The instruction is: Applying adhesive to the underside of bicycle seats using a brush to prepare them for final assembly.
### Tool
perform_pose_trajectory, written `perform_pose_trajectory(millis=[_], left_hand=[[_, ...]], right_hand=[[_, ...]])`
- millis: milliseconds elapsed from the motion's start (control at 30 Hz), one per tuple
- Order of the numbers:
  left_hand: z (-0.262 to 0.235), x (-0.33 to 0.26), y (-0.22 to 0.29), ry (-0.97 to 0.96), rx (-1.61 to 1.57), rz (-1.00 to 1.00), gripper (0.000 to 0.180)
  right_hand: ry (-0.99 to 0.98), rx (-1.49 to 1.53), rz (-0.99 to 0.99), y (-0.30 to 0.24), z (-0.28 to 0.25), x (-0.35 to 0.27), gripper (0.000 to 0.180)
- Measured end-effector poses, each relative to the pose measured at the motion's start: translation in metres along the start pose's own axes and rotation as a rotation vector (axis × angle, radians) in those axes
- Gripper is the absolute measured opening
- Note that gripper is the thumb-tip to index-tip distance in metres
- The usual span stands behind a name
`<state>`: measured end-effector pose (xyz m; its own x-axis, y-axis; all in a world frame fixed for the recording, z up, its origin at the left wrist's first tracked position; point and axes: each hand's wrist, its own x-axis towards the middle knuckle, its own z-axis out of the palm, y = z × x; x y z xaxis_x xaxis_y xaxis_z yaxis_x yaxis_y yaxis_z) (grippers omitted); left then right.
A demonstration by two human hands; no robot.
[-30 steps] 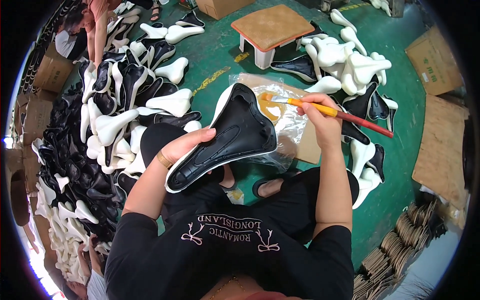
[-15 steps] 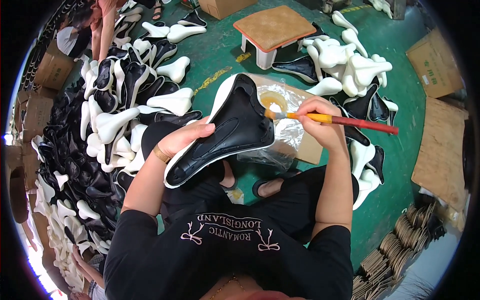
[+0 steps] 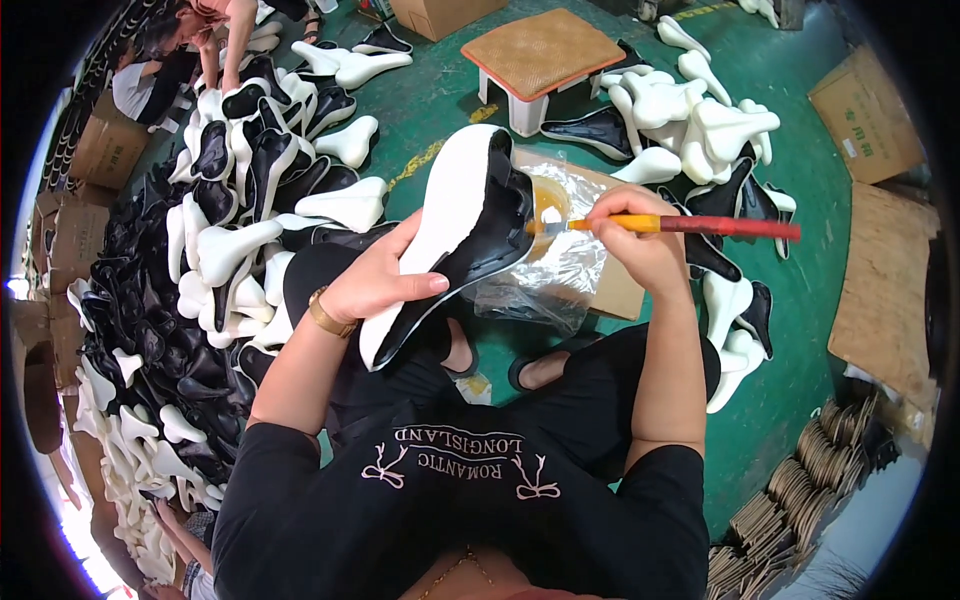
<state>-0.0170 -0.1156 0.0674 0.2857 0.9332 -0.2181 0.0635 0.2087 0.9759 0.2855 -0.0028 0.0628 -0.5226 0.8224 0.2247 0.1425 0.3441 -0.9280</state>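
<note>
The left hand cradles a bicycle saddle shell with a white padded face and a black plastic underside, tilted up on edge above the person's lap, nose toward the knees. The fingers curl over the white face and the thumb lies across its lower edge, so this grip is closed on the saddle. The right hand pinches a long brush with a yellow and red handle between thumb and fingertips, held nearly level, its bristles touching the black rim at the saddle's wide end.

Judging from this, the step in hand is brushing glue along the underside edge. It would go best with the saddle kept tilted so the rim faces the brush, the left fingers kept clear of the wet band, and the bristles drawn in one even stroke that follows the curve instead of dabbing.

Just behind the saddle sits a small round pot of amber glue, standing on crinkled clear plastic sheeting over a flat piece of brown cardboard on the green floor; reloading there calls for wiping off the excess to avoid drips.

Farther left lies a big heap of black and white saddles. Beyond are a low stool with a tan woven top and another cluster of white saddles.
</note>
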Motion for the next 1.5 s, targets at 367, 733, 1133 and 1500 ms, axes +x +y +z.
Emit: perform_pose_trajectory(millis=[367, 733, 1133, 1500], left_hand=[[0.007, 0.008, -0.007, 0.144, 0.036, 0.077, 0.089], [0.006, 0.022, -0.022, 0.257, 0.197, 0.085, 0.093], [0.012, 0.031, -0.025, 0.218, 0.157, 0.153, 0.100], [0.021, 0.061, -0.030, 0.255, 0.089, 0.282, 0.072]], right_hand=[[0.251, -0.168, 0.006, 0.016, 0.010, 0.005, 0.008], [0.289, 0.077, 0.185, 0.035, 0.010, 0.011, 0.006], [0.146, 0.035, -0.012, 0.004, 0.019, 0.001, 0.005], [0.088, -0.028, -0.163, -0.016, 0.040, -0.005, 0.009]])
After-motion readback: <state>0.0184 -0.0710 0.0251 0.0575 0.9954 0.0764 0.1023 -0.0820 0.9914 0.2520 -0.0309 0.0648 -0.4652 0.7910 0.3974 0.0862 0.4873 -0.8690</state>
